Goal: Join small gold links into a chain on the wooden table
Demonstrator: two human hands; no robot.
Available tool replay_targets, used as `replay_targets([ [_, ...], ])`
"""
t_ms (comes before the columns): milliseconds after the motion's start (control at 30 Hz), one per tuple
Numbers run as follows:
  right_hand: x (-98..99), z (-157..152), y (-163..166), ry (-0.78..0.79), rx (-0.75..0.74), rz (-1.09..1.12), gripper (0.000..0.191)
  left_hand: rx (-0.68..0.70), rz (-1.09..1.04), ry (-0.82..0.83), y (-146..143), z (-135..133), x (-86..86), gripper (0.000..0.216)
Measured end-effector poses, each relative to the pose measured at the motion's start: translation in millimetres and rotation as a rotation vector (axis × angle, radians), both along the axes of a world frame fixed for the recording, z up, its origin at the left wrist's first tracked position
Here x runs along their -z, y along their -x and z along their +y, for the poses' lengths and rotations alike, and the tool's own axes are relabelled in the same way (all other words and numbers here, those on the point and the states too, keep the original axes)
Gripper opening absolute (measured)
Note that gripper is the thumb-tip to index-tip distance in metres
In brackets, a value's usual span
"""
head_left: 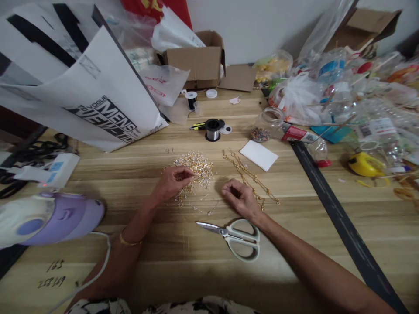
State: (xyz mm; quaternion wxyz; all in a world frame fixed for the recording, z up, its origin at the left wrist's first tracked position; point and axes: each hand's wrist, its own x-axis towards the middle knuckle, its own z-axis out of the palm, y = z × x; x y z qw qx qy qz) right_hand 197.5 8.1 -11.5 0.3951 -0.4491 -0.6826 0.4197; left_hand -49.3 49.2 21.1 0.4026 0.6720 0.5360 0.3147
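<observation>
A plain pale wall rises behind a light wood-grain table, its far side crowded with a brown cardboard box and, to the right, a jumble of clear plastic bottles and bags. At the left stands a large white bag with black lettering, and nearer the person sits a rounded purple-and-white appliance.

In the middle of the table lies a loose heap of small gold and silver-coloured pieces. The person's left hand is over the heap's left side, thumb and fingertips drawn close to each other; from here I can't tell whether they pinch one of the pieces. The right hand is near the heap's right side, its fingers curled in toward the thumb, and I can't tell whether anything is caught between them.

A thin silver-coloured chain curves across the wood between the hands, just on the person's side of the heap. Long gold-coloured chains stretch beside and beyond the right hand, close to a white rectangular card. Scissors with pale grey-green handles lie nearer the person, blades pointing left. Beyond the heap stands a black-rimmed spool of silvery wire.
</observation>
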Motion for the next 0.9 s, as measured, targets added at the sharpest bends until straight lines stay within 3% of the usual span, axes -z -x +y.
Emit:
replay_targets([
  [200,-0.6,0,0,-0.010,0.002,-0.009,0.016,0.016,-0.175,0.074,-5,-1,-2.2,0.014],
  [433,-1.8,0,0,0.003,-0.001,-0.011,0.015,-0.021,-0.217,0.097,-9,-2,-9.1,0.016],
  [900,-2.0,0,1,0.023,0.009,0.010,0.015,-0.031,-0.393,0.222,-16,-6,1.8,0.023],
])
